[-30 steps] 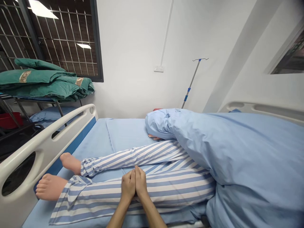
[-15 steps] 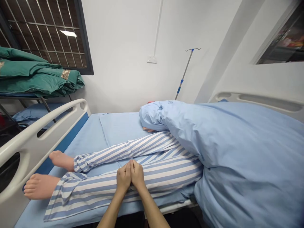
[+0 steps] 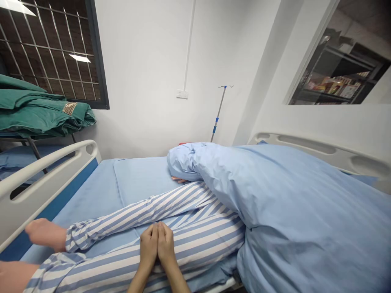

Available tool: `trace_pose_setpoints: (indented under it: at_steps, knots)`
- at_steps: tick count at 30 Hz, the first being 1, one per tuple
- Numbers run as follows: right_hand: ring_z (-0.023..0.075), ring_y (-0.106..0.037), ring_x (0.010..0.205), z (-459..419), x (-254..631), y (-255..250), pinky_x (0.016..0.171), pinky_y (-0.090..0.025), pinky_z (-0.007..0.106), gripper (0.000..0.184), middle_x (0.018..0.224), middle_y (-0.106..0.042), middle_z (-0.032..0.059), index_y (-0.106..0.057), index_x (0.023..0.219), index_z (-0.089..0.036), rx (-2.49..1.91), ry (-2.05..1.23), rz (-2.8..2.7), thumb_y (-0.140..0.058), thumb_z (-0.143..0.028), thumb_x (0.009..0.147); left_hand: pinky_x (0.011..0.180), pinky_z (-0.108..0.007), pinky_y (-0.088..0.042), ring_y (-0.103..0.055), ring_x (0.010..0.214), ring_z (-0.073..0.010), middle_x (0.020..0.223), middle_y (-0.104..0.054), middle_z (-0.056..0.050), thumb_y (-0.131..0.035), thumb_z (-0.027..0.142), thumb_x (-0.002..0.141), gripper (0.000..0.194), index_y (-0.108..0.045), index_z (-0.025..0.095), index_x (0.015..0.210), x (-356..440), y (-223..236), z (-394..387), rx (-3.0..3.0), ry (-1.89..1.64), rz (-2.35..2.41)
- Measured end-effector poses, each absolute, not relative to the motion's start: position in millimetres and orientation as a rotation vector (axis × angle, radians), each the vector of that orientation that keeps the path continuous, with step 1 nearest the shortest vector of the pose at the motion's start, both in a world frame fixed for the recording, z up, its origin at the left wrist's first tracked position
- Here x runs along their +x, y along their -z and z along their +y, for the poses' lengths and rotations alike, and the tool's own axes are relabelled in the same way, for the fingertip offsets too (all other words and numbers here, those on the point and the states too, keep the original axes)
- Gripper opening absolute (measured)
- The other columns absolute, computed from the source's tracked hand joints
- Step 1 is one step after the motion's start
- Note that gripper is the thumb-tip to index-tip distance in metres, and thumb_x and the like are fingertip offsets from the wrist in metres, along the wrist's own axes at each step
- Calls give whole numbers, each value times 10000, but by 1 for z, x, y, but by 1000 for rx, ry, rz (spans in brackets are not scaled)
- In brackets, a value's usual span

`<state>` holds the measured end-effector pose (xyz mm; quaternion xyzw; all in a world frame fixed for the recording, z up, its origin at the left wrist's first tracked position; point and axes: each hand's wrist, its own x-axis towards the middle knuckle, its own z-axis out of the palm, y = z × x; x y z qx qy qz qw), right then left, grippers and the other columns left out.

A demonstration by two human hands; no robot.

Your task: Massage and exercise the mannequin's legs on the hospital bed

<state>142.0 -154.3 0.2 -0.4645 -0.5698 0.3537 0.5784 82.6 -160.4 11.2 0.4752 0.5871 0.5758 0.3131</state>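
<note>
- Two bare hands here, side by side and touching: the left hand and the right hand, both with fingers curled in, knuckles up; whether anything sits inside them, I can't tell.
- They're over the near leg of one pair of blue-and-white striped trousers; whether they press on the cloth is unclear.
- Two trouser legs, then, both stretched along the bed, feet end to the left, upper part running under the quilt at right.
- Two bare feet: the far foot whole in view, the near foot cut by the edge.
- And there, a few fingertips peek from beneath one blue quilt.
- On to the storage: shelving behind the right-hand opening carries colourful packages, too small to count; at left, a metal rack bears folded green bedding.
- Below it all, a light-blue sheet, between the footboard and the headboard.
- Around the room: one hooked drip stand, one wall socket, one barred window, white walls.
</note>
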Motion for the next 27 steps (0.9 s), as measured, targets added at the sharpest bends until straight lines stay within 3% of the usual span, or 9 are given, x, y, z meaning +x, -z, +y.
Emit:
trace_pose_setpoints:
  at_steps: [7,14,23,27]
  knots:
    - [112,-423,527,-151,144,0,501,-319,216,384,546,-488,-2,-450,570,-173,-1103,-835,-1360,-334,-386,867,528,-231,-345,-437,524,-133,510,-529,-11,-428,463,762,385,-495,167,526,82,2,-160,1327,-1485,1584]
    - [113,-415,502,-159,166,-20,505,-236,233,339,528,-504,-10,-481,585,-189,-1236,-597,-1632,-374,-346,867,526,-241,-312,-445,503,-133,507,-548,-23,-341,387,816,396,-491,179,514,84,3,-161,1510,-1370,1594]
    - [127,-470,541,-164,173,7,540,-277,238,350,579,-526,12,-478,643,-182,-1210,-626,-1582,-280,-317,898,553,-243,-303,-463,526,-138,535,-557,-30,-374,376,803,354,-524,185,545,90,-1,-166,1654,-1294,1669]
    - [126,-471,554,-162,174,2,545,-298,231,374,586,-521,11,-469,636,-180,-1184,-696,-1527,-264,-344,902,538,-235,-313,-423,516,-126,506,-504,-4,-380,395,798,360,-457,181,519,100,-11,-162,1488,-1327,1637]
